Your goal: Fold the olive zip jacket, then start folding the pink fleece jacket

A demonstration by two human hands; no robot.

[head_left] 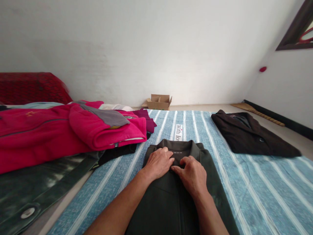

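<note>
A dark olive jacket (171, 202) lies flat on the blue striped sheet (256, 189), collar pointing away from me. My left hand (158, 163) rests palm down on the jacket just below the collar, fingers spread slightly. Beside it, my right hand (193, 174) presses on the jacket's front, its fingertips curled at the centre seam and touching the left hand's fingertips. Neither hand lifts the cloth.
A pile of pink fleece garments (73, 130) lies at the left, over dark green cloth (36, 189). A folded dark brown jacket (251, 137) lies at the right on the sheet. A small cardboard box (159, 101) stands by the far wall. A red patterned cushion (29, 87) sits far left.
</note>
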